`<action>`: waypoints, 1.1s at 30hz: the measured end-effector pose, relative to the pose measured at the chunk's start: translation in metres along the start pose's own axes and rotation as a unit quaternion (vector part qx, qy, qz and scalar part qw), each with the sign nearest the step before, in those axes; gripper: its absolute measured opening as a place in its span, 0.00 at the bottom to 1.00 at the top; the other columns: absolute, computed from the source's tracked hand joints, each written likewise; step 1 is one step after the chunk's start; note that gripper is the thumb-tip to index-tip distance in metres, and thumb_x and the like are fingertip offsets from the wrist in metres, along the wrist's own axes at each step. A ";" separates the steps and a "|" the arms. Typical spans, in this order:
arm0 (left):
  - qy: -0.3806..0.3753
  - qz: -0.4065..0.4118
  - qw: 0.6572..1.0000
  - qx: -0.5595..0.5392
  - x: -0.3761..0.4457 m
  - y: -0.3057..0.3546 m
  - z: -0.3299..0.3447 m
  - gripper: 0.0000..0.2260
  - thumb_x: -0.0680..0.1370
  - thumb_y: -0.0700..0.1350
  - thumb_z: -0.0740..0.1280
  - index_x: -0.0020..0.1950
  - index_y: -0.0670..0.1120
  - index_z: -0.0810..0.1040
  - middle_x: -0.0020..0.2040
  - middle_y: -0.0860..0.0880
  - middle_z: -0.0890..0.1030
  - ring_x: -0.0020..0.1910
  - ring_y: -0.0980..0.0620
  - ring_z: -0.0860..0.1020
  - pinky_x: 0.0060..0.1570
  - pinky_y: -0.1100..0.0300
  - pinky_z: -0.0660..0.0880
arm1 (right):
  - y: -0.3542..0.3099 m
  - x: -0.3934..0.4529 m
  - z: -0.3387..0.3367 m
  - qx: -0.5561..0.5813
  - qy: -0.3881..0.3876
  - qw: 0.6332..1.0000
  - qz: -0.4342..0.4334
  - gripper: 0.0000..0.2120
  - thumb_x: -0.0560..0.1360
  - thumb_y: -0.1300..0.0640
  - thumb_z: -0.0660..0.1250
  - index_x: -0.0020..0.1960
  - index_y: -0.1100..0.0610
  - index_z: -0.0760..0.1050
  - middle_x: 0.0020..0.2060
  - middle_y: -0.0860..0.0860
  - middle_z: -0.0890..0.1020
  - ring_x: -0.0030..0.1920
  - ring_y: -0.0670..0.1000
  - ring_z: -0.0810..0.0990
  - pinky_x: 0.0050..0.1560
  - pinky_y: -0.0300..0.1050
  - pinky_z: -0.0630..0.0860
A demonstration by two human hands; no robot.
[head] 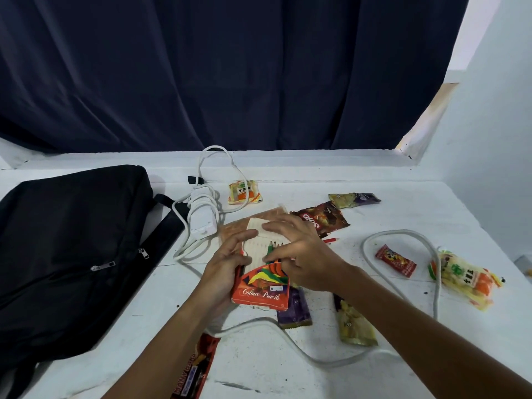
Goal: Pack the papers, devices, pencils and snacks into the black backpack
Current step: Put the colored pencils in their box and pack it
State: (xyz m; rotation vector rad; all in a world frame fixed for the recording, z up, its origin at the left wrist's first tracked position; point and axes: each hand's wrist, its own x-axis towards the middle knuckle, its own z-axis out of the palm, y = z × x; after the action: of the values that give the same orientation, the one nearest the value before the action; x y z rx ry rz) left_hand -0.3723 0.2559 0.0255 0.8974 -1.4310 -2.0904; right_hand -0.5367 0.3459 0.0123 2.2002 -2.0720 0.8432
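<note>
Orange cardboard, printed "Colour Pencils", marks the pencil box (pixel 260 290) at the centre of the view. The left hand (pixel 227 267) grips the box by its left edge, fingers wrapped around it, and holds it just above the desk (pixel 288 367). The right hand (pixel 302 254) is at the box's open top, fingertips pinching a few pencils (pixel 272 246) whose tips stick out and point away from the person. The box's long axis runs away from the body, towards the curtain.

The black backpack (pixel 72 254) lies flat on the desk to the left of both hands, so the left hand is the nearer one. Its zipper pulls (pixel 103 266) show on top and look closed, so it likely needs unzipping before the box can go in. I judge the step in hand to be seating the pencils in their box; the next move would carry the box leftward.

Under the hands lie brownish papers (pixel 256 220). A white charger (pixel 203 217) with a coiled cable sits between the backpack and the papers, and a second white cable (pixel 400 236) loops across the right side. Snack packets are scattered around: a dark red one (pixel 322 218) beyond the hands, a small red one (pixel 395 260) and a yellow-orange one (pixel 466 279) to the right, a purple one (pixel 293 308) near the box.

The desk is white and scuffed. A dark navy curtain (pixel 230 67) hangs behind it, with a white wall (pixel 495 125) on the right.
</note>
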 end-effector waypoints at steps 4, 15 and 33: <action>0.003 0.008 1.000 0.013 0.002 -0.001 0.000 0.19 0.79 0.30 0.57 0.64 0.45 0.77 0.46 0.64 0.82 0.43 0.54 0.84 0.33 0.59 0.79 | 0.000 -0.001 0.000 -0.005 0.019 1.000 0.015 0.19 0.70 0.59 0.57 0.53 0.53 0.83 0.66 0.53 0.74 0.71 0.51 0.61 0.62 0.66 0.66; 0.033 -0.011 0.999 -0.002 0.009 -0.009 -0.016 0.18 0.79 0.31 0.58 0.62 0.47 0.78 0.48 0.60 0.85 0.48 0.46 0.85 0.48 0.45 0.79 | 0.054 -0.011 -0.003 -0.049 0.021 0.977 0.205 0.13 0.75 0.64 0.64 0.57 0.58 0.81 0.53 0.54 0.82 0.52 0.52 0.77 0.55 0.50 0.75; 0.042 -0.053 0.997 -0.043 0.011 -0.013 -0.017 0.16 0.80 0.33 0.60 0.59 0.50 0.79 0.55 0.45 0.83 0.47 0.41 0.84 0.33 0.53 0.81 | 0.062 -0.035 0.022 -0.152 0.048 0.979 0.125 0.05 0.63 0.59 0.78 0.37 0.53 0.83 0.45 0.52 0.80 0.52 0.53 0.70 0.43 0.52 0.77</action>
State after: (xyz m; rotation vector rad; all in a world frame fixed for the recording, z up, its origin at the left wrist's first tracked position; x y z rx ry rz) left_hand -0.3676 0.2425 0.0061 1.0346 -1.2653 -2.1462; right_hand -0.5855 0.3627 -0.0417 1.7395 -2.2824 0.5790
